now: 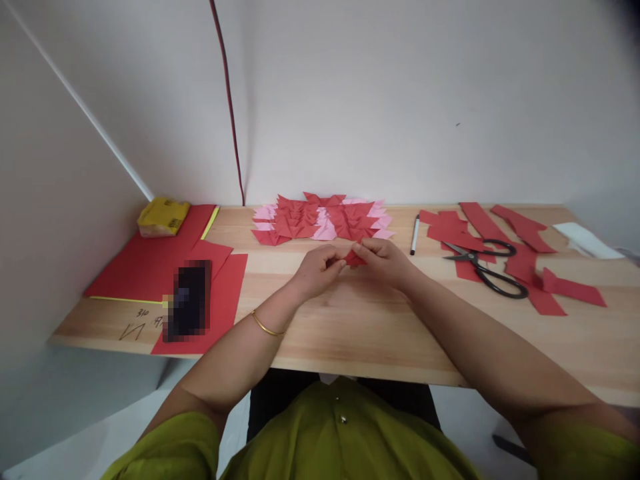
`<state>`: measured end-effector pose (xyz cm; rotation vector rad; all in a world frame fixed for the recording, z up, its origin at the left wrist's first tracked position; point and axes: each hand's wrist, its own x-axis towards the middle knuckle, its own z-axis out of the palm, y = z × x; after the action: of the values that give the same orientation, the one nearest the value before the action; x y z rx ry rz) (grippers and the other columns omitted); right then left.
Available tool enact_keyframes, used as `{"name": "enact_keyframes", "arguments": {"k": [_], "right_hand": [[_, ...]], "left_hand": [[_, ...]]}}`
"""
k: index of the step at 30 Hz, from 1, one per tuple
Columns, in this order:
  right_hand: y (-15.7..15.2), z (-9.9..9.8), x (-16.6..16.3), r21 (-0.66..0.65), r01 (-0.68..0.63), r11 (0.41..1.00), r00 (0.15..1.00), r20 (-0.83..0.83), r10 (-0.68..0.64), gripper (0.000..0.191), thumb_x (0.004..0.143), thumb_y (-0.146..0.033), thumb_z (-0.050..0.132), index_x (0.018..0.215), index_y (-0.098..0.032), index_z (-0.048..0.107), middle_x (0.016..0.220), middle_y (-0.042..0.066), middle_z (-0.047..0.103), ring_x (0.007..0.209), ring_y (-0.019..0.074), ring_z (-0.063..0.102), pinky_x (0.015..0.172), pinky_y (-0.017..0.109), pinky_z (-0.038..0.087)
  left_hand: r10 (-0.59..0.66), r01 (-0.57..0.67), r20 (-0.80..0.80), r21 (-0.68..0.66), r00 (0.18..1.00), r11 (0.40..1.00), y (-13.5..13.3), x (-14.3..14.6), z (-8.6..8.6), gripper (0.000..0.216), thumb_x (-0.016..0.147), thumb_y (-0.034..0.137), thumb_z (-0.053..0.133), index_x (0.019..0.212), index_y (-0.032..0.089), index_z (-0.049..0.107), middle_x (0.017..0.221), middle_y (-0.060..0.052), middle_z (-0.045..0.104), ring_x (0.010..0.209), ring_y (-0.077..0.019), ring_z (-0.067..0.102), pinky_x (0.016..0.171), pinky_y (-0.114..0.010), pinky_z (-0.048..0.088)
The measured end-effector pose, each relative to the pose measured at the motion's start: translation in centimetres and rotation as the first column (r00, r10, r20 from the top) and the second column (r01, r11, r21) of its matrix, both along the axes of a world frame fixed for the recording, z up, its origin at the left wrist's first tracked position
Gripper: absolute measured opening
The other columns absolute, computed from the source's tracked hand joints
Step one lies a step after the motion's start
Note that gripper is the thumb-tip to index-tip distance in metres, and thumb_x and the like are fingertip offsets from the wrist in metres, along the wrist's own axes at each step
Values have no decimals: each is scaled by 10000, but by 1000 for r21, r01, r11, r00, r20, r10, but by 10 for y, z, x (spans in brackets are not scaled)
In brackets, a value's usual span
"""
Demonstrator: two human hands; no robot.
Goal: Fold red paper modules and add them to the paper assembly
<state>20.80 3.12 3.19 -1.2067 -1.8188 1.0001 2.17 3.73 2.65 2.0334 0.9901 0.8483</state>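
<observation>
A small folded red paper piece (pixel 354 259) is pinched between both of my hands over the middle of the wooden table (pixel 350 320). My left hand (pixel 317 269) grips its left side with curled fingers, a gold bangle on that wrist. My right hand (pixel 385 261) closes on its right side. Just behind my hands lies a pile of folded red and pink paper pieces (pixel 323 219), laid in rows.
Black scissors (pixel 487 263) lie on red paper strips (pixel 520 253) at the right, with a pen (pixel 414 234) beside them. Red sheets (pixel 165 263), a yellow pack (pixel 163 217) and a dark blurred object (pixel 187 300) sit at the left. A white paper (pixel 587 240) lies far right.
</observation>
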Motion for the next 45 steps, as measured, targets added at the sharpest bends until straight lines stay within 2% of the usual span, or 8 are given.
{"name": "enact_keyframes", "arguments": {"k": [5, 9, 15, 20, 28, 34, 38, 45], "right_hand": [[3, -5, 3, -47, -26, 999, 1000, -7, 26, 455, 879, -514, 408, 712, -170, 654, 721, 37, 667, 680, 146, 588, 660, 267, 426], [3, -8, 0, 65, 8, 998, 999, 49, -11, 301, 770, -455, 612, 721, -158, 626, 672, 22, 615, 609, 124, 515, 557, 240, 371], [0, -5, -2, 168, -15, 986, 994, 112, -4, 319, 840, -409, 528, 647, -161, 587, 607, 12, 570, 579, 116, 478, 539, 241, 340], [2, -6, 1, 138, -21, 990, 996, 88, 9, 414, 900, -413, 412, 601, -165, 556, 591, 6, 564, 563, 111, 483, 549, 241, 357], [4, -9, 2, 123, 74, 990, 997, -25, -71, 324, 855, -437, 511, 687, -171, 582, 648, 9, 591, 605, 117, 521, 569, 239, 401], [3, -8, 3, 91, 85, 992, 972, -228, -62, 371, 896, -482, 429, 770, -193, 625, 737, 30, 630, 719, 144, 605, 717, 287, 487], [6, -12, 4, 47, 174, 984, 914, -379, -143, 323, 858, -503, 495, 958, -220, 613, 886, 42, 633, 814, 152, 614, 767, 312, 507], [2, -11, -5, 86, -38, 996, 955, -290, 61, 228, 765, -371, 661, 917, -207, 614, 860, 39, 656, 790, 159, 622, 729, 312, 503]], "left_hand": [[22, -22, -20, 32, 1000, 999, 1, 1, -3, 144, 799, 211, 516, 788, 157, 648, 741, -19, 625, 685, -128, 522, 639, -250, 391], [29, -29, -20, 5, 999, 1000, 0, 1, -5, 174, 800, 219, 519, 870, 164, 669, 791, -25, 650, 691, -123, 530, 642, -246, 396], [2, -2, -8, -109, 1000, 994, -1, 1, -4, 151, 788, 246, 540, 794, 145, 652, 677, 3, 597, 589, -95, 466, 563, -222, 356], [-30, 29, -30, -41, 999, 999, 1, 1, -3, 121, 775, 213, 536, 720, 144, 619, 661, 14, 566, 604, -97, 464, 567, -224, 344], [-7, 7, -78, 6, 997, 1000, 1, 1, -6, 146, 781, 198, 535, 842, 161, 663, 716, 0, 617, 610, -103, 499, 579, -229, 364], [-6, 5, 22, 3, 1000, 1000, 3, 1, -6, 157, 783, 199, 544, 859, 165, 677, 785, -22, 643, 701, -123, 540, 638, -239, 397], [69, -28, 224, -180, 972, 983, 5, 2, -11, 141, 791, 249, 546, 845, 154, 636, 680, 7, 577, 577, -94, 488, 557, -225, 389], [64, 18, 337, -234, 939, 972, 3, 4, -10, 120, 773, 243, 570, 842, 154, 612, 725, 11, 576, 581, -82, 510, 571, -224, 422]]}}
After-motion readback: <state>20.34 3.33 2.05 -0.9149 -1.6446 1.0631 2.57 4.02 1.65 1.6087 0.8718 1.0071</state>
